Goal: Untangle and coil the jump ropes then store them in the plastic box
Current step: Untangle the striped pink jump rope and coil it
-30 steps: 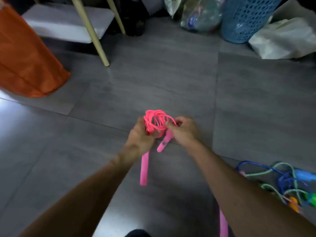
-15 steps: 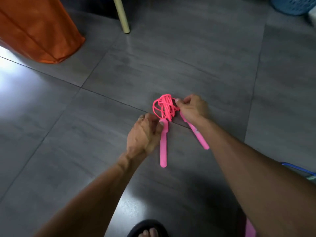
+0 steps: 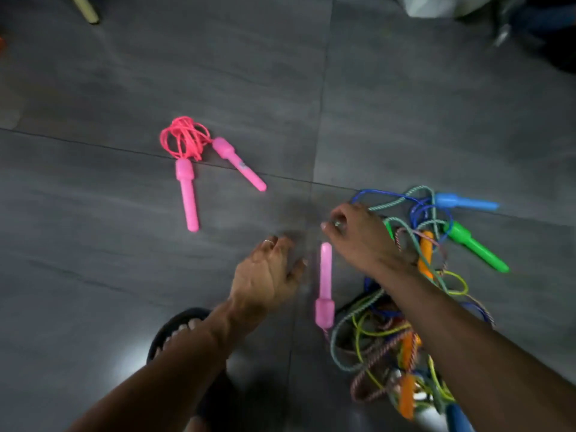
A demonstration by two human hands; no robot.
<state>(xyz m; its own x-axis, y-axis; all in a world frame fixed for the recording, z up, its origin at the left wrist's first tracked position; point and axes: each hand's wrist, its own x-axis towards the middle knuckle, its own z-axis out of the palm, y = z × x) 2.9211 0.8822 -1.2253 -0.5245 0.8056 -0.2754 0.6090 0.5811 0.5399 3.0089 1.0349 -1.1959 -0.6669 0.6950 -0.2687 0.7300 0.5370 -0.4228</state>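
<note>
Lying coiled, pink jump rope (image 3: pixel 193 157) sits well beyond left hand (image 3: pixel 268 272).

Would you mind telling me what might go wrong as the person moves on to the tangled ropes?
1. The coiled pink rope lies loose on the floor with nothing binding it, so it may spring open.
2. The right hand reaches into a dense tangle of several ropes; pulling one could tighten the knots.
3. A loose pink handle lies near the sandalled foot and might be stepped on.

Grey tiled floor (image 3: pixel 405 120); pale furniture leg (image 3: pixel 85 9) (top left) — black sandal (image 3: pixel 162 335)
</note>
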